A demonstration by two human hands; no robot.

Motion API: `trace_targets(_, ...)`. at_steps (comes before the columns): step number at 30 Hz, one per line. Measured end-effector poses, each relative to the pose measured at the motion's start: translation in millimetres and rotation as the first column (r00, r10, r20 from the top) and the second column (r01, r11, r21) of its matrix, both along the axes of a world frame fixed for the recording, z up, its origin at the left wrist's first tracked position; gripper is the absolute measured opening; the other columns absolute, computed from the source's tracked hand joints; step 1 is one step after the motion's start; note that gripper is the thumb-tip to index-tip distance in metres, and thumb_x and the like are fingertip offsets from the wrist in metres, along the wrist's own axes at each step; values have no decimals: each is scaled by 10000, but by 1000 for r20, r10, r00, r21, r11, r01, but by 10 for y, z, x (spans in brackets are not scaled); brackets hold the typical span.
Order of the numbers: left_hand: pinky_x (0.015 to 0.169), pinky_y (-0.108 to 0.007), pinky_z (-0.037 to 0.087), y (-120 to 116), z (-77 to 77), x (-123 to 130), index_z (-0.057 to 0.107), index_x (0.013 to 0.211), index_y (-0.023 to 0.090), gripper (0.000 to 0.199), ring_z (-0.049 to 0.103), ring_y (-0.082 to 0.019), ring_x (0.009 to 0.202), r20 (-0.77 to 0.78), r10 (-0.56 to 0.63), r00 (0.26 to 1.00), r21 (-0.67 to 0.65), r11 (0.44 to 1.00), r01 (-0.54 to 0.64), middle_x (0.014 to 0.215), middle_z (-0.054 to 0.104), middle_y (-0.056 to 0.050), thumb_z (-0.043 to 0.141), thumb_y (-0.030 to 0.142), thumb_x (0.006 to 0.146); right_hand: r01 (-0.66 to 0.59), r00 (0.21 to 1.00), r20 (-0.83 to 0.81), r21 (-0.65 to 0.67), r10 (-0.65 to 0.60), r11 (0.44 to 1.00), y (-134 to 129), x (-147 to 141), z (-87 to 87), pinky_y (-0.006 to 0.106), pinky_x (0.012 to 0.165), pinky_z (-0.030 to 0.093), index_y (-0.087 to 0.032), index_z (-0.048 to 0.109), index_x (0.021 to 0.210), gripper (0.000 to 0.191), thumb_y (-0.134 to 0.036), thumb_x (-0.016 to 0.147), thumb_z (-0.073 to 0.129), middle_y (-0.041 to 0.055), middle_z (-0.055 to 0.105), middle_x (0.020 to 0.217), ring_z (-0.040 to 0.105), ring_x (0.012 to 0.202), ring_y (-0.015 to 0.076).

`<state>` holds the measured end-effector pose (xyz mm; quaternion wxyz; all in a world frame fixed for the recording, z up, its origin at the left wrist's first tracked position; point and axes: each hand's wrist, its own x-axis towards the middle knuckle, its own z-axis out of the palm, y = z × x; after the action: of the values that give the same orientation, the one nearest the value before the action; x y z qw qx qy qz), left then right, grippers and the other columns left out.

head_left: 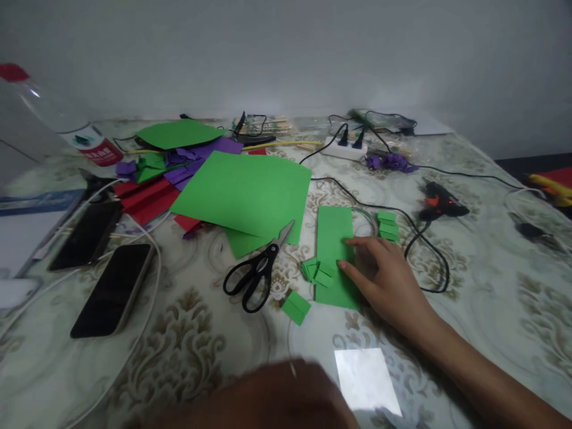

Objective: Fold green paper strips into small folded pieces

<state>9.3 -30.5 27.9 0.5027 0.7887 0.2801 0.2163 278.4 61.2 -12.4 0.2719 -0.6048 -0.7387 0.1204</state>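
Note:
My right hand [379,271] rests with fingers apart on the right side of a green paper strip [334,229]. Small folded green pieces [322,274] lie on the strip's left edge, and a creased green square [297,307] is just below them. Beyond my right hand sit more folded green pieces [388,226]. Low in the foreground, my left hand [286,396] is dark and blurred; its fingers do not show clearly. Black-handled scissors [261,268] lie to the left of the strip, their blade tips over large green sheets [250,190].
A glue gun [442,202] with a red light lies at the right, its black cord looping near my right hand. Behind stands a white power strip [344,148]. Two phones [114,289], a white cable [152,286] and a bottle [67,119] are at the left.

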Motion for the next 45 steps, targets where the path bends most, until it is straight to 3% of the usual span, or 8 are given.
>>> trace_targets(3,1052,-573,485,164,83,67,669,1194,193,239,617,-329,1139,-119,158,980,143,980,-140,1195,685,-128,610,115,976,1,998,-56,-9,-2,1000,6,7,-25,512,950,471,-200,665,1154,281,-331,906,650,132,709,1102,618,1063,356)
trace_targets(8,1042,-541,494,384,-19,75,622,1216,146,342,590,-327,1161,-356,281,891,537,842,-51,1227,658,-131,520,16,916,44,985,-165,-80,-57,996,10,-4,-40,472,882,494,-207,651,1176,324,-309,869,663,110,703,1028,649,991,333)
trace_targets(15,1044,-529,492,441,-165,49,614,1221,159,317,576,-314,1146,-349,301,888,528,846,-80,1207,637,-119,568,72,920,39,938,-334,-166,-93,985,-4,-66,13,368,721,488,-229,555,1180,304,-293,894,637,19,657,828,647,749,242)
trace_targets(27,1025,-506,501,414,-204,56,633,1182,184,339,607,-302,1109,-298,376,878,507,841,-189,1162,640,-112,644,55,870,249,807,-571,99,-149,964,-24,-63,183,353,732,465,-223,635,1060,173,-335,936,676,23,622,886,575,770,202)
trace_targets(34,1067,-519,478,413,-222,69,565,1298,191,443,596,-312,1179,-300,363,882,492,851,-183,1233,673,-111,623,45,884,381,624,-766,125,-154,916,-74,-61,260,336,736,488,-250,611,1031,128,-343,947,637,39,639,941,597,825,216)
trace_targets(39,1067,-545,480,431,-194,60,562,1329,197,479,605,-326,1197,-253,383,888,460,855,-238,1259,679,-127,641,71,873,16,560,-812,-187,-164,982,-144,-74,301,286,607,421,-228,677,915,83,-303,877,674,5,598,769,555,692,187)
trace_targets(42,1076,-575,480,384,-116,-27,586,1371,248,522,610,-364,1224,-143,410,901,312,882,-352,1320,673,-134,718,213,867,-309,528,-826,-404,-199,861,-251,-191,321,268,566,393,-200,688,892,159,-358,902,674,8,611,738,536,639,168)
trace_targets(45,1151,-577,435,298,-79,-126,615,1420,318,595,588,-400,1313,15,490,872,-45,871,-489,1398,677,-108,780,412,856,-437,556,-826,-386,-94,813,-388,-342,287,258,622,418,-201,657,916,205,-398,916,711,-7,582,754,538,688,154)
